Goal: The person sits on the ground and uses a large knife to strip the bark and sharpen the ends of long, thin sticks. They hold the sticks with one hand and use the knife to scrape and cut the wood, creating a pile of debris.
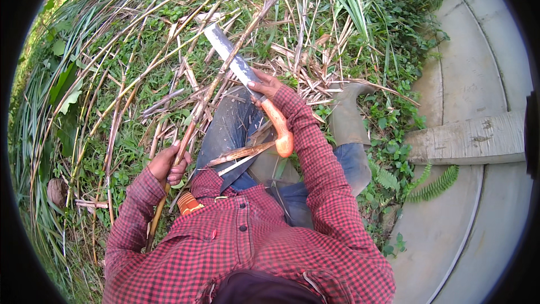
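Note:
My left hand (170, 164) is closed around a long brown cane stalk (214, 85), which slants from beside my left hip up to the far edge of the view. My right hand (265, 85) grips a machete by the base of its blade (241, 67), just ahead of the handle. The curved orange wooden handle (274, 119) hangs back toward my lap beside my forearm. The pale, dark-stained blade points away to the left and meets or crosses the stalk beyond my knee. Split wood strips (241, 155) lie across my legs.
Cut stalks and dry chips (315, 81) litter the grass. Long leafy stalks (84, 95) lie at the left, near a brown round lump (57, 192). My boot (346, 112) rests at the right. Beyond it are ferns (433, 184) and a grey curved surface (455, 73) crossed by a beam (467, 139).

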Action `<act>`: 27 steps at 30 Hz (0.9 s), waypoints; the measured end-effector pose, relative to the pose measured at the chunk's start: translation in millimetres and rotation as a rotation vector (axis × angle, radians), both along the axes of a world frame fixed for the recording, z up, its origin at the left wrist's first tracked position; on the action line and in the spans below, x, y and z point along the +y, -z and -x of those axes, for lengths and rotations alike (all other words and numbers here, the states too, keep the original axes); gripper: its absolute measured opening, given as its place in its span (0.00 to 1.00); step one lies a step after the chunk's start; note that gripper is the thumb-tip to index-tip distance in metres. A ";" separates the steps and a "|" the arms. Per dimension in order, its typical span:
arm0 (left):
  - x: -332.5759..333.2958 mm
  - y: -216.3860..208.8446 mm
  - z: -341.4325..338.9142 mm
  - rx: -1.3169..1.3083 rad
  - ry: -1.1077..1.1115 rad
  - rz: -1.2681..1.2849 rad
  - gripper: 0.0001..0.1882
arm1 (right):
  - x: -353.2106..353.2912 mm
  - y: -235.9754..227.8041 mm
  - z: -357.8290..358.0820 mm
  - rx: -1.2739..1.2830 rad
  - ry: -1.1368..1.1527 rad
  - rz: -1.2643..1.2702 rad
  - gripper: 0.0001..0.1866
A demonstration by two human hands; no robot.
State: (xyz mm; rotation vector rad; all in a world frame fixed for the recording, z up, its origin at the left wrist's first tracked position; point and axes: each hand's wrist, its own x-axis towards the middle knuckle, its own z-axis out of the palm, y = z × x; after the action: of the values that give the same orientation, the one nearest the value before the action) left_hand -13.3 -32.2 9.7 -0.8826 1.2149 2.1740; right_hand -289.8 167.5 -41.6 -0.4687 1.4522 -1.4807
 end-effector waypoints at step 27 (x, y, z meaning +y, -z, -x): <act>8.6 139.2 245.6 0.289 0.250 1.411 0.18 | 150.6 28.2 -74.6 -0.196 0.638 0.055 0.33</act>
State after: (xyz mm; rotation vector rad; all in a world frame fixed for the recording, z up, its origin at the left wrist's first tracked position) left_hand -258.9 -23.6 -129.5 -0.7628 2.8610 1.0034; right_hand -215.2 318.1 -69.8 0.1326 1.4735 -2.0010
